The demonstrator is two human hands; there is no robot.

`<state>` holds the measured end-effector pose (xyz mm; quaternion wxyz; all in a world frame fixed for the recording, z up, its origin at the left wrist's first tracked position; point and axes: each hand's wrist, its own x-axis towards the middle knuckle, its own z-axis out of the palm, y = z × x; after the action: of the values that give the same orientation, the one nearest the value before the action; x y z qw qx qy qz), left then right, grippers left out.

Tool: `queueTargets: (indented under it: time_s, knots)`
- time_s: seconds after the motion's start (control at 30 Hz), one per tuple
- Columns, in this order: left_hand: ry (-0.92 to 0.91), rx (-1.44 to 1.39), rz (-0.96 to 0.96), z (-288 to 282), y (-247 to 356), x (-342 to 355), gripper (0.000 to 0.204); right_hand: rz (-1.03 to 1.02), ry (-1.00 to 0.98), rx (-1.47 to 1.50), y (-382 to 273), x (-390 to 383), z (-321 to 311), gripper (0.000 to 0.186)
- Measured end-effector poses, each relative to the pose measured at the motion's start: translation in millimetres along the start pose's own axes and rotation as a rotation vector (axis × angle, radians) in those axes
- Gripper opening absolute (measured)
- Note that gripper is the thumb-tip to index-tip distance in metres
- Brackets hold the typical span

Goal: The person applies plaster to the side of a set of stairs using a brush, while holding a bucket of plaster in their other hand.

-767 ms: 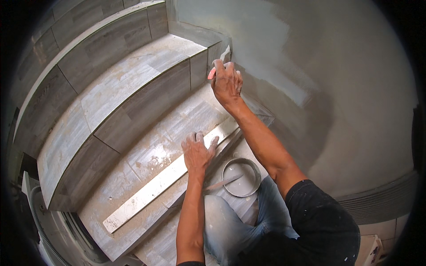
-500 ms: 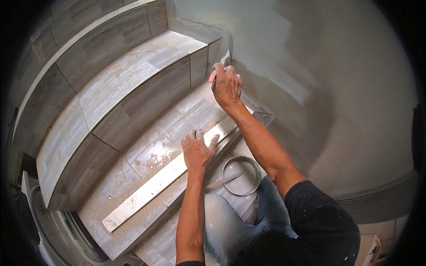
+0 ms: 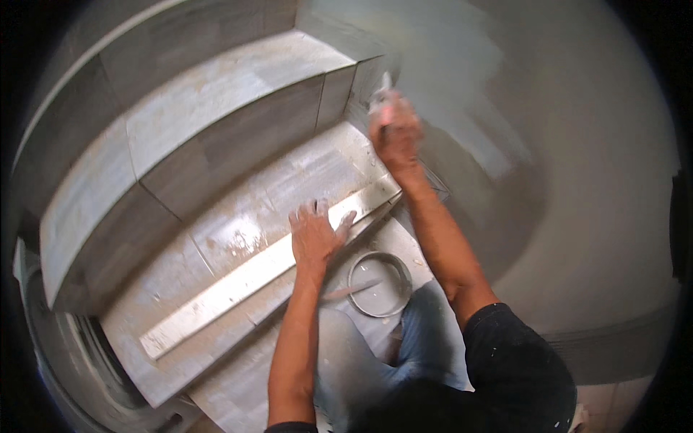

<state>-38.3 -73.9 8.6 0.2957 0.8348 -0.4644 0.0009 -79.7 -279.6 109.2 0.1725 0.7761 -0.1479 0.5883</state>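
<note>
My right hand [image 3: 398, 138], smeared by motion, is closed round a putty knife [image 3: 386, 81] with a pinkish handle and pale, smudged blade. The blade is up by the corner where the grey stair riser meets the plastered wall [image 3: 498, 144]; whether it touches is too blurred to tell. My left hand [image 3: 315, 237], dusted white, lies with spread fingers over a long white strip of board [image 3: 216, 299] along the front of the dusty tread. Between my knees and the step stands a round tub [image 3: 410, 278] of grey paste. A flat, stick-like tool [image 3: 350, 290] rests across its rim.
Curved steps clad in grey wood-look tile [image 3: 224, 144] rise at the far left. White dust and crumbs lie on the tread [image 3: 253, 209]. A pale curved object [image 3: 43, 346] stands at the lower left edge. Dark ridged material [image 3: 613, 346] runs along the wall's foot at right.
The whole view has shifted and blurred slightly. My right hand has moved a little right with the putty knife and turned. My left hand stays on the white strip.
</note>
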Motion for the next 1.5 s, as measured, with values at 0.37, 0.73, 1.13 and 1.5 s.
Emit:
queueTargets:
  time_s: [0.37, 0.73, 1.13, 1.5]
  knots:
    - [0.037, -0.113, -0.031, 18, -6, -6, 0.073, -0.407, -0.850, 0.180, 40, 143, -77, 0.016]
    - [-0.156, -0.130, -0.072, 4, -10, -3, 0.084, -0.908, -1.192, -0.166, 17, -1, -30, 0.022]
    - [-0.201, -0.137, -0.064, 2, -13, -1, 0.084, -0.865, -1.080, -0.207, 14, 1, -23, 0.027]
    - [-0.131, -0.139, -0.060, 7, -13, -2, 0.082, -0.767, -1.198, -0.237, 17, 5, -19, 0.030]
